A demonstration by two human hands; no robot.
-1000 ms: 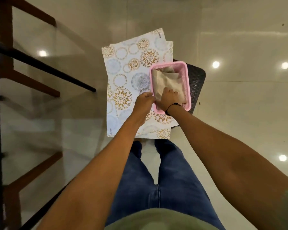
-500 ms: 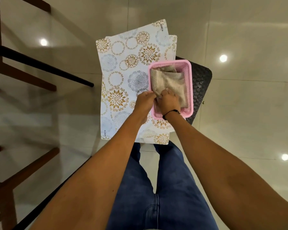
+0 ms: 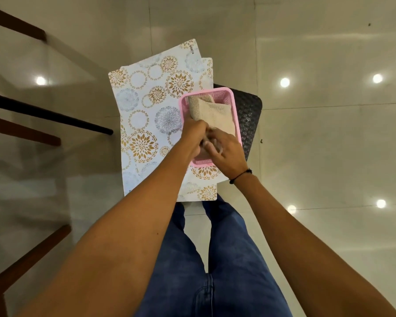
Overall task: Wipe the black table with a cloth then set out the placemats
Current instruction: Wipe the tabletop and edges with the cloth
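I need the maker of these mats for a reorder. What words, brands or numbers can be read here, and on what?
"KUBER": printed at the far corner of the top placemat.
A second small print at the placemat's near left corner: too blurred to read.
Pink basket, cloth: no text visible.

- Placemats [image 3: 151, 124] are stacked on a woven stool [image 3: 249, 120], overhanging it toward 9 o'clock.
- Basket [image 3: 234, 110] is set on the placemats, at the stack's 3 o'clock side.
- Cloth [image 3: 215, 113] is folded inside the basket.
- Left hand [image 3: 193, 136] and right hand [image 3: 226, 152] are met over the basket's 6 o'clock end, on the cloth.
- Glass-topped table edge [image 3: 50, 115] is located at 9 o'clock of the stack.
- Person's legs [image 3: 215, 259] are placed at 6 o'clock of the stool.
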